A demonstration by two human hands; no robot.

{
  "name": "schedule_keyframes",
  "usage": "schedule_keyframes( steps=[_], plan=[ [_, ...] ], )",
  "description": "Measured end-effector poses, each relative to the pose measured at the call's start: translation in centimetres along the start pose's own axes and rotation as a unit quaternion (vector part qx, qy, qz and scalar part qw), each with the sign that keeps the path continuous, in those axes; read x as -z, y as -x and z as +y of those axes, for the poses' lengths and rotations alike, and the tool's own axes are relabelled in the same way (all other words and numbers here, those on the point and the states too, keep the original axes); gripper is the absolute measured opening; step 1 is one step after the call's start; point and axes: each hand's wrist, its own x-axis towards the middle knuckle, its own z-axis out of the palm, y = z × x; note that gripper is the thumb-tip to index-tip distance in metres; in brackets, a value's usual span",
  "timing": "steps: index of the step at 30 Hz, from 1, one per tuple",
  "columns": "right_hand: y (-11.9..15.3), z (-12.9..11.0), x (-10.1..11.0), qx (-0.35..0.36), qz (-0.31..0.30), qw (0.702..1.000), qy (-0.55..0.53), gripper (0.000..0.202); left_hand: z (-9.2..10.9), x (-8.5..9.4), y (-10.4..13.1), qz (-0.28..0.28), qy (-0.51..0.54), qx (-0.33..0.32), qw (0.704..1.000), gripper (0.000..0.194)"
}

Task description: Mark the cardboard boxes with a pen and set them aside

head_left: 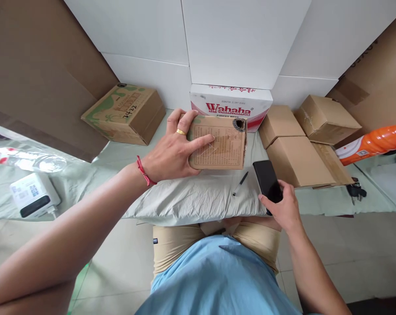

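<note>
My left hand (173,153) spreads wide, gripping the left end of a cardboard box (227,151) before the white box (201,97). It looks stiff and light; I'd hold its sides, not the torn corner (238,127). My right hand (286,203) pinches a phone (266,177), probably slippery, by its edges.

Here's the left hand (171,151), masking one end of the cardboard carton (226,151), whose fine print is too small to read! That carton hides the Wahaha box's (231,99) lower front; the right hand (286,204) covers the smartphone's (266,176) near corner; the orange bottle (378,141) runs out of frame, right.
</note>
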Motion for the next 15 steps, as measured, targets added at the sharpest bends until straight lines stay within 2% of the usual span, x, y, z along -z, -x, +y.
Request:
schedule_keyframes(
  steps=[5,9,11,15],
  plan=[
    [-0.3,-6.6,1.3,0.157,0.14,0.975,-0.072,0.074,0.8,-0.1,0.3,0.008,-0.039,-0.019,0.999,0.079],
    [0.0,-11.3,-0.2,0.239,0.223,0.942,-0.08,0.076,1.3,-0.4,0.5,0.006,-0.046,-0.016,0.999,0.08],
    [0.2,-12.8,-1.4,0.257,0.245,0.931,-0.08,0.077,1.5,-0.5,0.6,-0.003,-0.055,-0.016,0.998,0.081],
    [0.5,-13.9,-3.2,0.252,0.24,0.933,-0.089,0.076,1.9,-0.5,1.0,-0.013,-0.063,-0.019,0.998,0.08]
  ],
)
